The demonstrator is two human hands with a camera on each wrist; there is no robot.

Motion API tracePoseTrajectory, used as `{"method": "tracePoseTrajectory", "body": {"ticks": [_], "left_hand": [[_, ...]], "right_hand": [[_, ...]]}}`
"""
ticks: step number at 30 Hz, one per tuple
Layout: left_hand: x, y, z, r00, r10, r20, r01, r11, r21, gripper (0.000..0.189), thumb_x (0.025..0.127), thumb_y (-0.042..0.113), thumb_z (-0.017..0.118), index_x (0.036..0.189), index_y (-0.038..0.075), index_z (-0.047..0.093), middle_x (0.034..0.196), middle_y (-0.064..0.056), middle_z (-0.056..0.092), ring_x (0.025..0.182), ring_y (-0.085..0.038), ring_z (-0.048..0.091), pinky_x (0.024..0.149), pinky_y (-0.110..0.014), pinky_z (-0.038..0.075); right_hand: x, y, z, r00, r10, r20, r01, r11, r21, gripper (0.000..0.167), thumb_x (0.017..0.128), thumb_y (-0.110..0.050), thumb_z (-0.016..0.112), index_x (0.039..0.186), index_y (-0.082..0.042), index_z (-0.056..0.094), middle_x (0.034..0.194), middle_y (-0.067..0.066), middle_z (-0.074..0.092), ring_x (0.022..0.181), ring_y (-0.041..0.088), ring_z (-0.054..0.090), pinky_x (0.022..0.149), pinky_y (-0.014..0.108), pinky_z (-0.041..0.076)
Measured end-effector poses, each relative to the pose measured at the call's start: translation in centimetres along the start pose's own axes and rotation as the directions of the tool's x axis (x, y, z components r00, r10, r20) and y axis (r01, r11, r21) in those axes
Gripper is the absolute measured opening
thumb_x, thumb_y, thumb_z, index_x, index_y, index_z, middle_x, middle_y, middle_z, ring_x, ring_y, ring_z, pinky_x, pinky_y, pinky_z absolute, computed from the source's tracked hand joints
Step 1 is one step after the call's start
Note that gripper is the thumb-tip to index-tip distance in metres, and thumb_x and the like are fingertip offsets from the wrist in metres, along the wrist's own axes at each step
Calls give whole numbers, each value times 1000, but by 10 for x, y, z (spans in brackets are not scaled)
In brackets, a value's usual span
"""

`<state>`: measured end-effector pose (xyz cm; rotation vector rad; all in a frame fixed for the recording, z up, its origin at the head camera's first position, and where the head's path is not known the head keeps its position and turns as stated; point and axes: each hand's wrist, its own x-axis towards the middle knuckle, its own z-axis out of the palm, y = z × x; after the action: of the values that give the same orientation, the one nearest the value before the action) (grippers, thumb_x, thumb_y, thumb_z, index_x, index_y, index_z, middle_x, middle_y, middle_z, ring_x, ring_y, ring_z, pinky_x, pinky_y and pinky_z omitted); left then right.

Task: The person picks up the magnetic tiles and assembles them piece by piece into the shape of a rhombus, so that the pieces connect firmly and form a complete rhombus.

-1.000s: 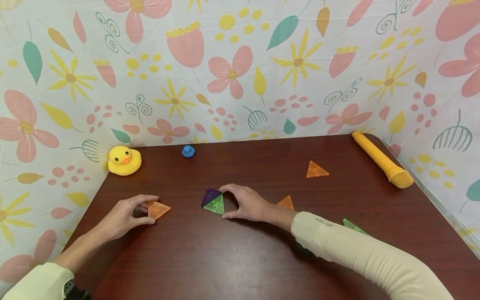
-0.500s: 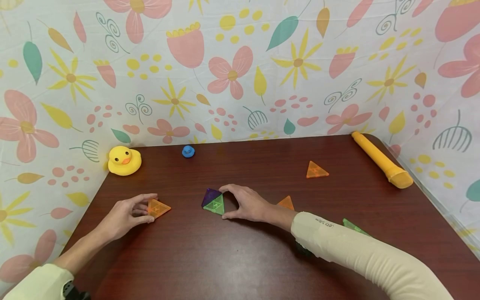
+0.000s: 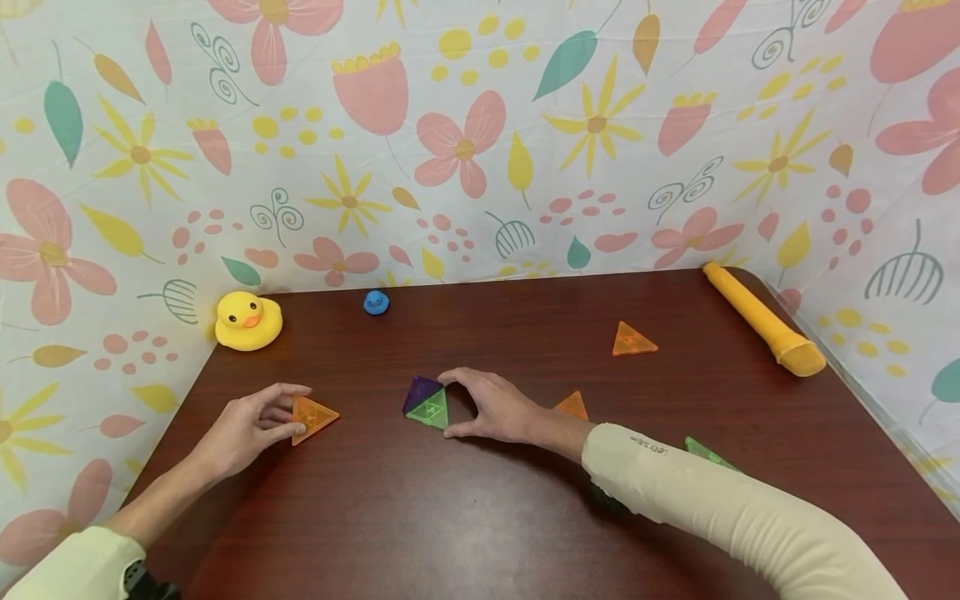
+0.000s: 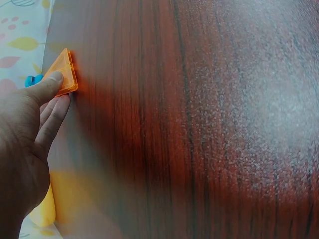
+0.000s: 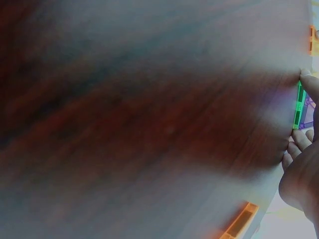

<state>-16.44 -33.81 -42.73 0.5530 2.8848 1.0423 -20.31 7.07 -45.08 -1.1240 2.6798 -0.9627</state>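
My left hand (image 3: 243, 429) pinches an orange translucent triangular magnetic tile (image 3: 317, 418) at the left of the table. In the left wrist view the thumb lies on the face of that orange tile (image 4: 71, 82), and the other fingers are behind it. A purple triangular tile (image 3: 421, 393) and a green one (image 3: 432, 410) lie edge to edge near the middle. My right hand (image 3: 498, 408) holds this pair between thumb and index finger, at the outer corners. The right wrist view catches only the green tile's edge (image 5: 299, 107) at its right border.
On the right lie an orange triangle (image 3: 633, 340), another orange triangle (image 3: 573, 406) partly behind the right wrist, and a green tile (image 3: 708, 452) partly under the sleeve. A yellow duck (image 3: 249, 322), a small blue duck (image 3: 377, 302) and a yellow microphone-shaped toy (image 3: 765, 321) stand along the back.
My left hand has shifted slightly left with the orange tile, and its thumb has moved from the tile's lower corner onto its face. The right hand and its tiles have stayed in place.
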Motion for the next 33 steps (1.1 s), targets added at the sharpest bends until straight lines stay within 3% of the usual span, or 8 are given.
{"method": "tracePoseTrajectory", "body": {"ticks": [9,16,22,33], "left_hand": [[1,2,-1,1000,-14,-12,14,1000,-2,52,89,3,86,137,3,66,106,-6,72,94,-16,72,80,-21,60],[2,3,-2,999,-43,-9,43,999,9,32,93,9,84,121,3,71,104,-5,75,93,-20,74,79,-27,61],[2,3,-4,998,-57,-6,57,998,24,22,95,11,82,114,5,73,101,-2,76,93,-17,74,78,-23,60],[9,9,0,998,-4,-55,5,1000,20,19,94,12,83,111,9,76,101,0,77,93,-14,73,80,-21,59]], "right_hand": [[0,0,0,1000,-11,-7,11,1000,-2,76,86,-31,93,147,-4,55,142,9,64,137,24,58,112,42,48],[0,0,0,1000,-10,-3,10,1000,-2,77,86,-32,93,148,-4,55,143,9,64,137,23,57,112,42,48],[0,1,1,1000,-21,-13,21,1000,-7,77,86,-31,93,147,-4,56,142,9,64,136,24,58,111,42,48],[-1,2,1,1000,-20,-18,20,1000,-2,77,86,-31,93,147,-4,56,142,9,64,136,23,59,111,42,49]]}}
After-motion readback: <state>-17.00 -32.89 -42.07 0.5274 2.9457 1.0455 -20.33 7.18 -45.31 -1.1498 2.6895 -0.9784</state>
